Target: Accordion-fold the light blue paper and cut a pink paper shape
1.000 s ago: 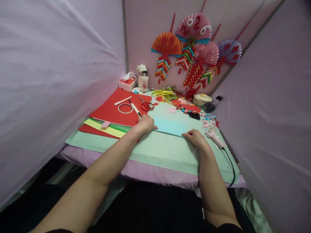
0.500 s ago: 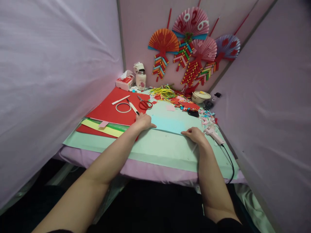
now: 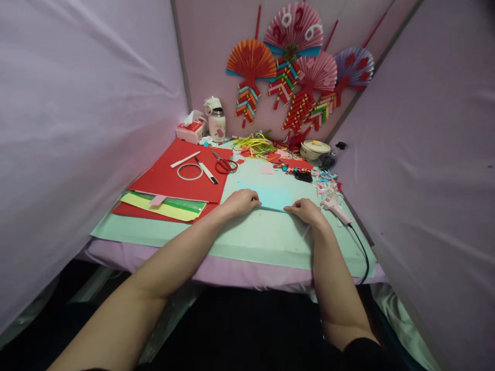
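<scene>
A light blue paper sheet (image 3: pixel 275 196) lies on the pale green mat (image 3: pixel 251 242). My left hand (image 3: pixel 242 201) rests on the sheet's near left edge, its fingers curled down and pressed on the paper. At the near right corner my right hand (image 3: pixel 305 210) grips the same edge with bent fingers. The two hands are about a hand's width apart. Both forearms reach in from the bottom of the view.
Red paper (image 3: pixel 174 178) with a tape ring (image 3: pixel 189 171), knife (image 3: pixel 206 170) and red scissors (image 3: pixel 224 164) lies left. A pink glue gun (image 3: pixel 336 207) with a black cord is right. Paper scraps, a bowl (image 3: pixel 314 149), tissue box (image 3: pixel 191 130) and bottle (image 3: pixel 216 123) stand behind. Cloth walls close both sides.
My left hand has slid right along the blue sheet's near edge, closer to my right hand. The view has shifted, so everything sits further left and up.
</scene>
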Demonstrator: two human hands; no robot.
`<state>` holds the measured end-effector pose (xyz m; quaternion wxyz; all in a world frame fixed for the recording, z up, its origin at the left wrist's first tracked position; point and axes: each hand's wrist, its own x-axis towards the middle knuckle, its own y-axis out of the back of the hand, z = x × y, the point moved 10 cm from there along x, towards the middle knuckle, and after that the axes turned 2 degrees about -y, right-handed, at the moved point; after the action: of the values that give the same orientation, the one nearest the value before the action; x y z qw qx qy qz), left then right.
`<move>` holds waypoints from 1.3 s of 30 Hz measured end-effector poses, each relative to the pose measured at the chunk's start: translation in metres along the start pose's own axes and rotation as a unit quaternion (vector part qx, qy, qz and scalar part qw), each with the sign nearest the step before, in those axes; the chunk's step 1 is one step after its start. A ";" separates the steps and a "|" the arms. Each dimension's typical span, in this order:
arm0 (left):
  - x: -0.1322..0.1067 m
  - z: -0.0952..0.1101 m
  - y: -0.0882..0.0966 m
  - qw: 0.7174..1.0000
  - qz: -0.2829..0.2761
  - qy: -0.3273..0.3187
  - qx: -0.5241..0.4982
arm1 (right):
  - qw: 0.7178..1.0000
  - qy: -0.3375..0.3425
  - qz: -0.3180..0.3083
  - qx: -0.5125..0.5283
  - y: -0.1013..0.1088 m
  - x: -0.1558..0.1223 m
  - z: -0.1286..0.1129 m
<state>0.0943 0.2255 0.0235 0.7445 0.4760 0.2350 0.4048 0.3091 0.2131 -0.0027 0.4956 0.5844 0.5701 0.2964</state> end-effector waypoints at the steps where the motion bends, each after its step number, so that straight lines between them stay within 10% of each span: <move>1: 0.001 -0.001 -0.002 1.000 -0.003 0.017 -0.001 | 1.000 0.004 0.005 -0.003 0.001 -0.001 -0.001; 7: 0.001 -0.005 0.000 0.997 -0.007 0.070 0.008 | 0.990 0.115 0.079 -0.005 0.016 -0.015 -0.040; 12: 0.002 -0.006 0.000 0.996 -0.018 0.086 0.022 | 0.986 0.163 -0.007 -0.030 -0.010 -0.012 -0.074; 39: 0.018 -0.044 0.000 0.953 -0.144 0.229 0.137 | 0.980 0.045 -0.094 -0.172 -0.010 0.017 -0.059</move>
<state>0.0724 0.2634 0.0054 0.6489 0.4291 0.5183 0.3551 0.2546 0.2424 0.0037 0.5882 0.4206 0.5844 0.3683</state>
